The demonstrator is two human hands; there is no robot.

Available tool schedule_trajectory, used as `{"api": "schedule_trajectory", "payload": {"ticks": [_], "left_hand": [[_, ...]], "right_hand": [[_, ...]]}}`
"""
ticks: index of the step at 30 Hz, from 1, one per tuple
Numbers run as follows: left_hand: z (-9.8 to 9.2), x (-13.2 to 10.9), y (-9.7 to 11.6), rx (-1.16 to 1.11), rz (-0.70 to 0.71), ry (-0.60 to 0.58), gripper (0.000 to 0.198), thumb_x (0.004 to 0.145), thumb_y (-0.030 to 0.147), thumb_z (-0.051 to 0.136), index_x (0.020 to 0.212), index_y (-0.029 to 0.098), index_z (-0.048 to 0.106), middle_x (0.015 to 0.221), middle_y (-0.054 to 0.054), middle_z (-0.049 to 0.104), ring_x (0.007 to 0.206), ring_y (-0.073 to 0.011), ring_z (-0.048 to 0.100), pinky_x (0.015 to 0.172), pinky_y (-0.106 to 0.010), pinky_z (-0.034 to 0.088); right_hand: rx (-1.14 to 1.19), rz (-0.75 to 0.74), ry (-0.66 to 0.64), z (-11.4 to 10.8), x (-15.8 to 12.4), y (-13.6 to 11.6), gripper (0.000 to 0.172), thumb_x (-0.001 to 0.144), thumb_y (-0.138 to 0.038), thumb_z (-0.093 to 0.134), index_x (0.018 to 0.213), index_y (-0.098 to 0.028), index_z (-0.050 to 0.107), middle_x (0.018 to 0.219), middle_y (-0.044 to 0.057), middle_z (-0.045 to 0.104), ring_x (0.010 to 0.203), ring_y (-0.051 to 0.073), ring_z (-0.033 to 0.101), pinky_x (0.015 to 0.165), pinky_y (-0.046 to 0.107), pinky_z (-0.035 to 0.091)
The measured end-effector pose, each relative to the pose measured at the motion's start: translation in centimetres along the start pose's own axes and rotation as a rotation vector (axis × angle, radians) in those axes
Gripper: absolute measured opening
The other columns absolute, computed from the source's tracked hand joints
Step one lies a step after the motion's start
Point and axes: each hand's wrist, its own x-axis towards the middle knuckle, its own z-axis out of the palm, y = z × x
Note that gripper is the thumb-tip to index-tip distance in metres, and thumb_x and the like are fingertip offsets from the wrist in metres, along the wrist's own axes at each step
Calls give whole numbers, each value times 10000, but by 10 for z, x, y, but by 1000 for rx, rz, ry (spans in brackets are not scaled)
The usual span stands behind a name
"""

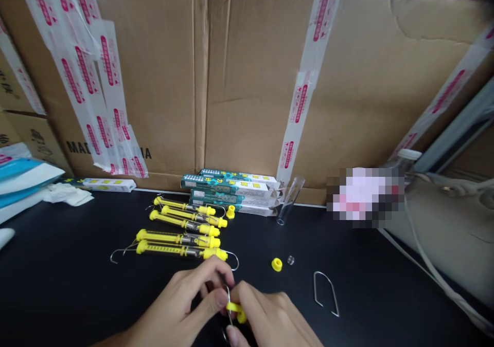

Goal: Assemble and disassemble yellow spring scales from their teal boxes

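Note:
My left hand [193,295] is closed in a pinch on a bent metal wire hook [229,294]. Close against it, my right hand [270,311] grips a small yellow plastic part [235,307], which touches the wire. Fingers hide much of both pieces. Just beyond my hands lie several yellow spring scales [177,238] with clear tubes and wire hooks, side by side. A yellow ring-shaped cap [277,264] and a small clear plastic piece [290,260] rest to the right. Farther right is a loose bent wire loop [326,293].
Behind the scales are stacked slim printed boxes [231,193], a yellow cap [230,212] and a clear tube [290,200] leaning on them. A large cardboard box [250,79] walls off the back. Blue-white packages [27,182] lie left; cables [424,270] run along the right.

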Motion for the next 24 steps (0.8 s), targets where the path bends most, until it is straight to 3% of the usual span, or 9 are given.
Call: {"api": "schedule_trajectory", "payload": {"ticks": [3,8,13,18,21,24], "left_hand": [[1,1,4,79,-35,-20,312,984,502,498,832,231,531,730,38,568,691,-154,552,661,-235,406],[1,4,4,83,-79,-39,500,956,688,427,773,226,478,711,36,534,655,-154,500,621,-249,372],[-1,3,4,141,-43,-71,607,951,783,341,780,222,492,766,17,551,723,-172,519,678,-267,381],[-3,0,9,199,-13,-152,693,935,836,226,710,222,455,760,21,498,750,-181,495,715,-283,358],[-2,-3,10,210,-33,-179,652,959,799,240,721,227,442,748,32,484,738,-178,467,711,-284,335],[0,-7,10,216,-81,-165,539,1008,678,283,771,233,472,771,27,503,768,-189,461,717,-290,318]], "right_hand": [[33,-48,-1,0,3,-3,491,1075,-507,210,843,-220,535,688,-4,683,478,140,623,429,282,385],[-11,-68,-15,-1,4,-2,593,1060,-639,206,840,-212,553,642,-23,670,404,106,556,377,268,293],[-60,-138,-16,2,1,-5,623,1106,-528,86,846,-205,551,669,-21,702,385,95,553,356,294,222],[4,-126,44,0,0,-8,577,1092,-563,186,812,-208,545,588,-53,674,385,77,539,398,258,269],[54,-157,58,1,1,-5,464,1081,-438,283,772,-211,545,555,-69,635,385,61,456,423,225,287],[116,-165,128,6,2,-2,348,977,-342,428,654,-220,471,482,-94,522,380,60,330,403,211,243]]}}
